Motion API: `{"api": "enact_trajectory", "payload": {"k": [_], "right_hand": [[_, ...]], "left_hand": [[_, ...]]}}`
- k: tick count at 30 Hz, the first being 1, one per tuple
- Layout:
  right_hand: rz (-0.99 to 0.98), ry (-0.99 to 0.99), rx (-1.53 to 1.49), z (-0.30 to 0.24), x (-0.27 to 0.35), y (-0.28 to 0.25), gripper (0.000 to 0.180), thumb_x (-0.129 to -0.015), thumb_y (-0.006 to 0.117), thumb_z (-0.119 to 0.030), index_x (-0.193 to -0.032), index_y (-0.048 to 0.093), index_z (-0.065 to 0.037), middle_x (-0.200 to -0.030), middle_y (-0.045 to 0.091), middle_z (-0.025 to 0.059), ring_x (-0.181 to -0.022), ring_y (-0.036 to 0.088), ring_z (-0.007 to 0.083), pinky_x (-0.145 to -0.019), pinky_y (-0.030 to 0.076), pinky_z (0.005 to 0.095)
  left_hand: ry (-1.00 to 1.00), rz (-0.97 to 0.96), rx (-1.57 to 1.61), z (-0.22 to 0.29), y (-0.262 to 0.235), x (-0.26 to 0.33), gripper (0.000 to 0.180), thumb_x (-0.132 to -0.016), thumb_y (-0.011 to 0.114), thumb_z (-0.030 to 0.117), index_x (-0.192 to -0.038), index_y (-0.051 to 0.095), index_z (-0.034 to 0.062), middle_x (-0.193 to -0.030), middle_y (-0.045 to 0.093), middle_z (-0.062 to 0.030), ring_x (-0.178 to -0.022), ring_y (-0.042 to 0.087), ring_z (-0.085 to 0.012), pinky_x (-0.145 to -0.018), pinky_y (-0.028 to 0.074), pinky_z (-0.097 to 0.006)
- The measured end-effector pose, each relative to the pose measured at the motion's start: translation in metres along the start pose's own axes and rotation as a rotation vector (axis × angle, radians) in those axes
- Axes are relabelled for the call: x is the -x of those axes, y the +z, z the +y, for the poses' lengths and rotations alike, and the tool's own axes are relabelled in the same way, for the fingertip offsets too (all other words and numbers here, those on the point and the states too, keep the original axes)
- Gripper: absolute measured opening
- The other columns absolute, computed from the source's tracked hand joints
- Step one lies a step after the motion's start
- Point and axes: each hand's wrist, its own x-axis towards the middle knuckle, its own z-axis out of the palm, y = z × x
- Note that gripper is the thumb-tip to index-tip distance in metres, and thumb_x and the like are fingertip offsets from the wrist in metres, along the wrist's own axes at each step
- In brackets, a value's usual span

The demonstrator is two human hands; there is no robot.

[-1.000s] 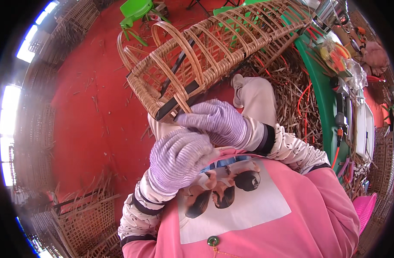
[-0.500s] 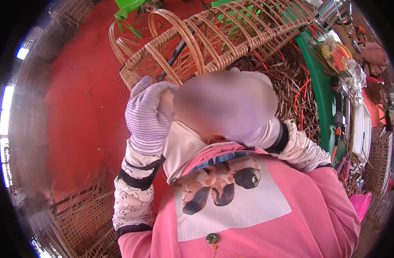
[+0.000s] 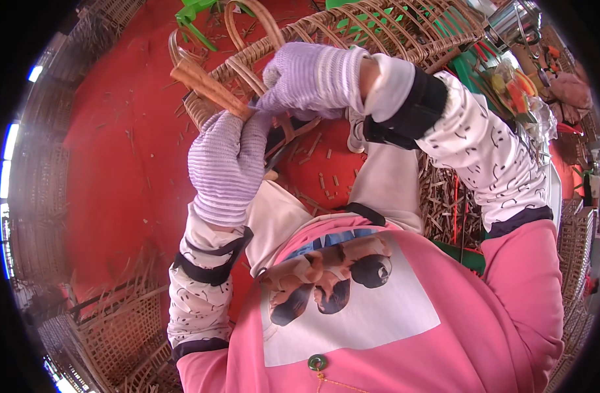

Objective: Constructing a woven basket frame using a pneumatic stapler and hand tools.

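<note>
My left hand (image 3: 225, 167), in a lilac striped glove, is closed beside the near end of a woven cane basket (image 3: 395, 52). A brown strip of cane (image 3: 208, 88) juts up and left from where my hands meet. My right hand (image 3: 310, 78), gloved alike, reaches across the basket's near end, its bent fingertips against the left hand at the strip's lower end. Both hands appear closed on the strip, though the fingertips are partly hidden. A small pale rounded end (image 3: 270, 175) shows beside the left fist; its kind is unclear. Looped cane handles (image 3: 254, 19) rise from the basket.
Red flooring (image 3: 123, 170) is strewn with cane scraps. A green plastic stool (image 3: 195, 16) stands at the upper left. More woven baskets (image 3: 126, 340) lie at lower left. At right are a metal container (image 3: 513, 23), a clear plastic bag (image 3: 542, 118) and a heap of cut cane (image 3: 437, 200).
My right hand has moved up and forward from over my lap to meet the left hand. The cane strip now shows above the left fist. The left hand has hardly moved.
</note>
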Motion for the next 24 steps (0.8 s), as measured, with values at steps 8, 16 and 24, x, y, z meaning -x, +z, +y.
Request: {"api": "enact_trajectory", "payload": {"k": [8,16,24], "right_hand": [[0.252,-0.227,0.193,0.017,0.016,0.017,0.024,-0.074,0.062,-0.026,-0.08,0.064,-0.003,-0.066,0.061,0.0132,-0.058,0.059,0.0243,-0.055,0.045,0.0317],[0.507,-0.384,0.597,0.027,0.039,0.042,0.031,-0.075,0.06,-0.028,-0.103,0.057,-0.015,-0.081,0.063,0.0085,-0.064,0.061,0.0268,-0.053,0.048,0.037],[0.418,-0.61,0.435,0.038,0.032,0.031,0.026,-0.076,0.056,-0.026,-0.1,0.06,-0.017,-0.079,0.059,0.0109,-0.071,0.061,0.0284,-0.063,0.048,0.0395]], "left_hand": [[-0.101,0.13,0.117,0.011,0.0,-0.008,0.016,-0.083,0.056,0.012,-0.088,0.061,-0.0021,-0.062,0.06,-0.0108,-0.059,0.06,-0.0137,-0.056,0.046,-0.026],[0.184,0.123,0.159,0.008,0.002,0.01,0.01,-0.077,0.061,0.009,-0.083,0.06,0.0004,-0.071,0.062,-0.0083,-0.066,0.061,-0.0185,-0.071,0.048,-0.031],[0.639,-0.009,-0.361,0.001,0.012,0.042,0.025,-0.058,0.069,0.012,-0.081,0.06,0.0109,-0.085,0.061,-0.0029,-0.084,0.06,-0.0217,-0.085,0.045,-0.038]]}}
